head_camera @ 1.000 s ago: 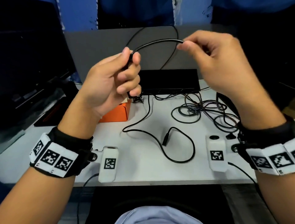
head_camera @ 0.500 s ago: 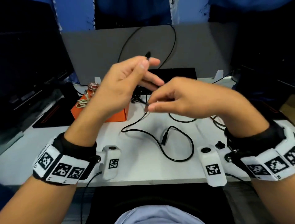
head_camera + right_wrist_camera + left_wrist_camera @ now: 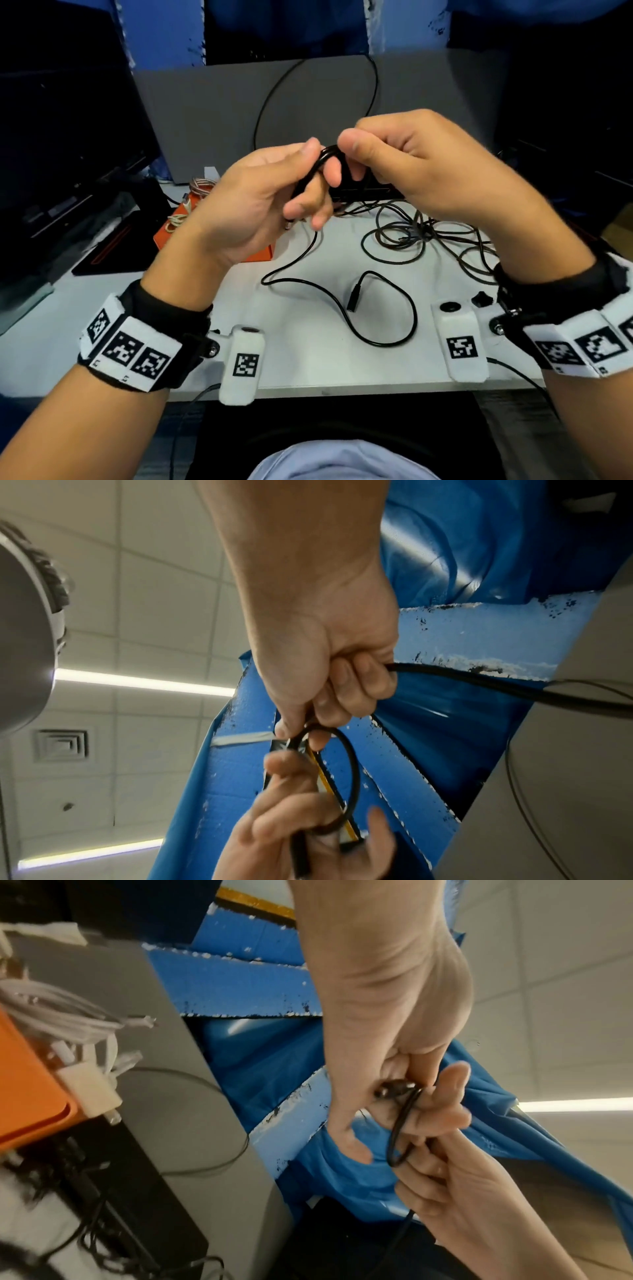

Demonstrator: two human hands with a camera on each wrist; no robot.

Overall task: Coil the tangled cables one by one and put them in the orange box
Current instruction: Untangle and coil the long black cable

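My left hand [image 3: 318, 164] and right hand [image 3: 349, 157] meet above the white table [image 3: 102, 342], both pinching a thin black cable [image 3: 325, 156] bent into a small loop [image 3: 352, 772]. In the left wrist view the loop [image 3: 397, 1137] runs from my left fingers down to the right hand. The cable's loose length [image 3: 342, 308] curls on the table below, with a plug [image 3: 352, 301] at its end. The orange box [image 3: 263, 253] sits behind my left wrist and holds a coiled braided cable [image 3: 202, 185]. A tangle of black cables [image 3: 428, 236] lies at the right.
A black flat device [image 3: 370, 192] stands at the back behind my hands, before a grey partition [image 3: 308, 102]. A dark monitor [image 3: 68, 154] and a black pad [image 3: 109, 250] fill the left. The table's front edge runs just below my wrists.
The hands were apart with the cable arched between them. The right hand dipped low in front of the left, then rose and closed in, folding the cable into a loop at my left fingers.
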